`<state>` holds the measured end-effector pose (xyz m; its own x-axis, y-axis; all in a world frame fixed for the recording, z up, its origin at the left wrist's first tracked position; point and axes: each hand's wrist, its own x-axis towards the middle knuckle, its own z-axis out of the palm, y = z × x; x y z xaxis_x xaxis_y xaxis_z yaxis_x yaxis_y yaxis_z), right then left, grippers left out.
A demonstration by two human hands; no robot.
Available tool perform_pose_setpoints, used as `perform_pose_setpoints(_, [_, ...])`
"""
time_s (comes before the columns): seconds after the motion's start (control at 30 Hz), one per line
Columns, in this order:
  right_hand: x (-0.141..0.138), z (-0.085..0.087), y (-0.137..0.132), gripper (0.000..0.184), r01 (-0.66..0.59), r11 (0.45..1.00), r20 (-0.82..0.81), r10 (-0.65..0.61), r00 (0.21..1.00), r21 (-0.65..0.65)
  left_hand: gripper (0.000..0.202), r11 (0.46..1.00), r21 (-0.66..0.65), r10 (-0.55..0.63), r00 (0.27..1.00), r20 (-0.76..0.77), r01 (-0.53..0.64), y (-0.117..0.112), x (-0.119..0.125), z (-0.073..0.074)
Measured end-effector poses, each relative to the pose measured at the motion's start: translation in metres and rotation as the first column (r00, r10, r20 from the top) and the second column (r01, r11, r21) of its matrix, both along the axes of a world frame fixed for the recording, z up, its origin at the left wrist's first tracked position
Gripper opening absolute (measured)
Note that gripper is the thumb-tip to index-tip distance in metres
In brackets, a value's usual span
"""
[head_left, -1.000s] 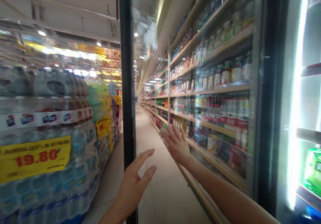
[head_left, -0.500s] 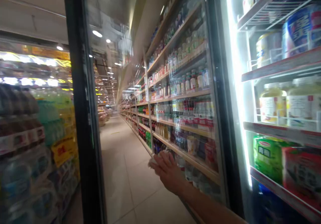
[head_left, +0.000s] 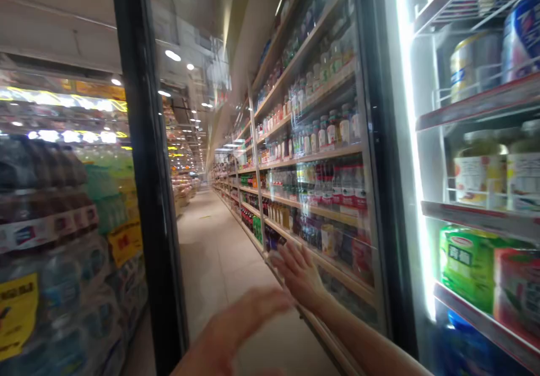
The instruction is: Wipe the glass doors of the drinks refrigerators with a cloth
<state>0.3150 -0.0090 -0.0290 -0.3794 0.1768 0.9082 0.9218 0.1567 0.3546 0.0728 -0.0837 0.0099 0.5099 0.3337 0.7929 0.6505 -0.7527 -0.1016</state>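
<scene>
My right hand (head_left: 300,272) reaches in from the lower right, in front of the glass door (head_left: 219,213) of a drinks fridge. Its fingers are stretched out and spread; whether the palm touches the glass I cannot tell. A pale patch by its fingertips is too blurred to name. My left hand (head_left: 232,331) comes up from the bottom edge, smeared by motion, with its fingers extended rightward and nothing seen in it. The door has a black frame (head_left: 147,157) and stands swung out beside the lit fridge.
On the right, fridge shelves (head_left: 476,216) hold bottles, cans and a green pack (head_left: 468,263). Left of the door are stacked bottle packs (head_left: 46,218) with a yellow sign (head_left: 126,241). Behind the glass show a tiled aisle floor (head_left: 206,241) and long shelves of bottles (head_left: 312,140).
My left hand has come into view from below. The fingers of my right hand are spread wider, and the whole view has shifted so that things lie slightly further right.
</scene>
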Motion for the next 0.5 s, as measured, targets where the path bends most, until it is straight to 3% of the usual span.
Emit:
perform_pose_setpoints(0.07, [0.003,0.018,0.001,0.047,0.052,0.998,-0.137,-0.046,0.99,0.038,0.05,0.995,0.083,0.057,0.998,-0.031,-0.054,0.023,0.018,0.012])
perform_pose_setpoints(0.13, [0.005,0.026,0.002,0.047,0.075,0.994,-0.212,-0.057,0.976,0.078,0.059,0.972,0.169,0.164,0.986,-0.003,-0.161,0.046,0.033,0.013])
perform_pose_setpoints(0.23, [0.01,0.006,-0.003,0.046,0.026,0.998,-0.1,-0.021,0.995,0.053,0.069,0.935,0.197,0.294,0.955,0.03,-0.294,0.069,0.047,-0.002])
perform_pose_setpoints(0.33, [0.026,-0.012,-0.01,0.047,-0.006,1.0,0.026,0.006,1.0,0.004,0.074,0.916,0.202,0.355,0.935,-0.003,-0.347,0.078,0.054,-0.02])
perform_pose_setpoints(0.5, [0.056,0.017,-0.009,0.046,0.13,0.99,-0.217,-0.115,0.969,0.053,0.069,0.901,0.187,0.393,0.919,0.032,-0.392,0.081,0.061,-0.028])
